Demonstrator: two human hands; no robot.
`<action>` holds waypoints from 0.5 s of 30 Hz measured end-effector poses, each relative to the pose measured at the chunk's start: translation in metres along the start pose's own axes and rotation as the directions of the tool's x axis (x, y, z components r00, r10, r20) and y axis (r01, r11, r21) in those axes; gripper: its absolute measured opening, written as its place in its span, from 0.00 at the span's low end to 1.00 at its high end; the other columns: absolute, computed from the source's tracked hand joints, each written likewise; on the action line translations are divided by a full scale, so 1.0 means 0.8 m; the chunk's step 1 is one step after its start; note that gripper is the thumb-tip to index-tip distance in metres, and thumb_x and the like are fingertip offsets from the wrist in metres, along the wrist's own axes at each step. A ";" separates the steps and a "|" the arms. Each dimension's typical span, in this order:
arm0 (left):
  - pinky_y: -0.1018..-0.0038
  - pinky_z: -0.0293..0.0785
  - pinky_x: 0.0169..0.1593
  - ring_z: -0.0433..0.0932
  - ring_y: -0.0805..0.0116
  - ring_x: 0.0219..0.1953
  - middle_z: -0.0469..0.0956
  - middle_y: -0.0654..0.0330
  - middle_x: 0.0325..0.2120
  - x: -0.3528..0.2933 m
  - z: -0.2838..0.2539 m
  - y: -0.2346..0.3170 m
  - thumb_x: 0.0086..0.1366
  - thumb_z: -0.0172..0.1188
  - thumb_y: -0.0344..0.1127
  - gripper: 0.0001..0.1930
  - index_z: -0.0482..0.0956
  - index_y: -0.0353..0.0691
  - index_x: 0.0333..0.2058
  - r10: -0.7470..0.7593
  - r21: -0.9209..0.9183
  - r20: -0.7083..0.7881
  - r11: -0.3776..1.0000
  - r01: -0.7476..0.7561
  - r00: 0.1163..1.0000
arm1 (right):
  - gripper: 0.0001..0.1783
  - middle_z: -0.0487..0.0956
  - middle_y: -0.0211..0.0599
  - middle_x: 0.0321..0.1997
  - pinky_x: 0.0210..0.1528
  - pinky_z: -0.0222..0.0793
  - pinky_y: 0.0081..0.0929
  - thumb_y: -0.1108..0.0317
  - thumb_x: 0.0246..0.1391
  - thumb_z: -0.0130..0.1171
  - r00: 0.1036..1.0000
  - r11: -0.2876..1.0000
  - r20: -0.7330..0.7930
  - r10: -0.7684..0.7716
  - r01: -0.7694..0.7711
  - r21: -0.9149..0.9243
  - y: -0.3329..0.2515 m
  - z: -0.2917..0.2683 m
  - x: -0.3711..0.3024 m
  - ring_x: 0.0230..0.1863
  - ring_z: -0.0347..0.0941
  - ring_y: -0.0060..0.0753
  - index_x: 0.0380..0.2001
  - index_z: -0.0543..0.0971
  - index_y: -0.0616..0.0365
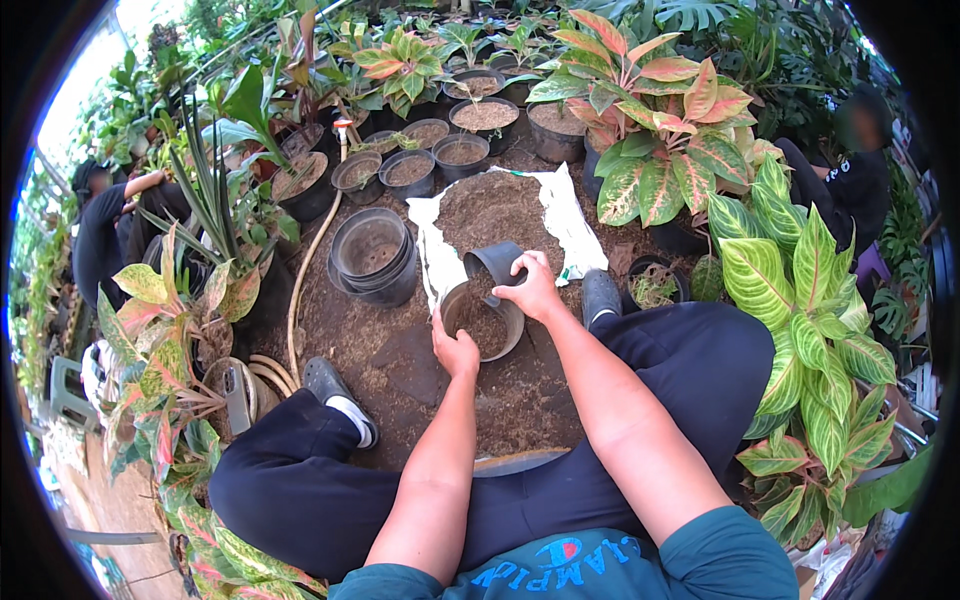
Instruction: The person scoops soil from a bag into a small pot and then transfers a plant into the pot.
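In my right hand (532, 288) is a small black plant pot (494, 262), gripped by the rim and tipped over a larger pot (512, 335). Loose brown soil (478, 322) lies inside the larger pot, which stands on the ground between my feet. My left hand (455, 347) grips the left rim of that larger pot, thumb up along its side. Just beyond, a white sack (432, 245) is spread open with a heap of dark soil (492, 212) on it. The inside of the tipped pot is mostly hidden.
Stacked empty black pots (372, 250) stand left of the sack. A hose (305, 270) runs along the ground beside them. Several soil-filled pots (462, 152) line the back, with leafy plants (655, 125) around. Two people sit at the sides, one a dark-clothed person (850, 190) at right.
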State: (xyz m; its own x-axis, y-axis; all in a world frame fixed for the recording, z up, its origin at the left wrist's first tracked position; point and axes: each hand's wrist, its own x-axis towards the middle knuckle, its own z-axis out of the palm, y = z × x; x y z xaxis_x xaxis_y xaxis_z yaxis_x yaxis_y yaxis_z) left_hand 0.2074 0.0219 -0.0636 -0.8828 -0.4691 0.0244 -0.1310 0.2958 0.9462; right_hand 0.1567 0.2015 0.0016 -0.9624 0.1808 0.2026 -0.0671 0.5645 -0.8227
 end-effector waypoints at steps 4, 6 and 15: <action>0.56 0.68 0.68 0.74 0.43 0.64 0.75 0.42 0.61 -0.001 0.002 0.002 0.57 0.59 0.17 0.39 0.68 0.46 0.69 0.023 0.024 0.000 0.999 -0.023 1.000 | 0.33 0.69 0.47 0.54 0.64 0.68 0.42 0.59 0.28 0.85 0.999 0.997 -0.009 0.036 -0.037 -0.062 0.005 -0.002 0.006 0.60 0.68 0.52 0.34 0.72 0.53; 0.56 0.68 0.68 0.74 0.43 0.63 0.75 0.43 0.61 -0.001 0.000 0.001 0.58 0.59 0.17 0.39 0.68 0.46 0.69 0.017 0.026 -0.005 1.000 -0.017 1.000 | 0.33 0.67 0.47 0.53 0.64 0.68 0.42 0.60 0.28 0.84 0.993 0.990 -0.078 0.094 -0.101 -0.101 0.003 0.001 0.004 0.59 0.68 0.52 0.35 0.71 0.53; 0.54 0.69 0.67 0.75 0.42 0.62 0.76 0.42 0.59 -0.001 0.003 0.002 0.58 0.59 0.18 0.38 0.68 0.46 0.69 0.017 0.034 -0.015 0.999 -0.016 1.000 | 0.31 0.67 0.45 0.57 0.66 0.67 0.45 0.64 0.31 0.81 0.983 0.985 0.184 0.000 0.032 -0.170 -0.024 -0.010 0.008 0.63 0.66 0.55 0.39 0.72 0.51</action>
State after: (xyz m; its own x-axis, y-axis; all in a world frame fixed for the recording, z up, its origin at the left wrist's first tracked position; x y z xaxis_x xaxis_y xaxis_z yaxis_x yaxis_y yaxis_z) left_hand 0.2067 0.0249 -0.0632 -0.8780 -0.4766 0.0450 -0.1322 0.3318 0.9340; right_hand 0.1542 0.1981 0.0225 -0.9944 0.0295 0.1018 -0.0524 0.6984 -0.7138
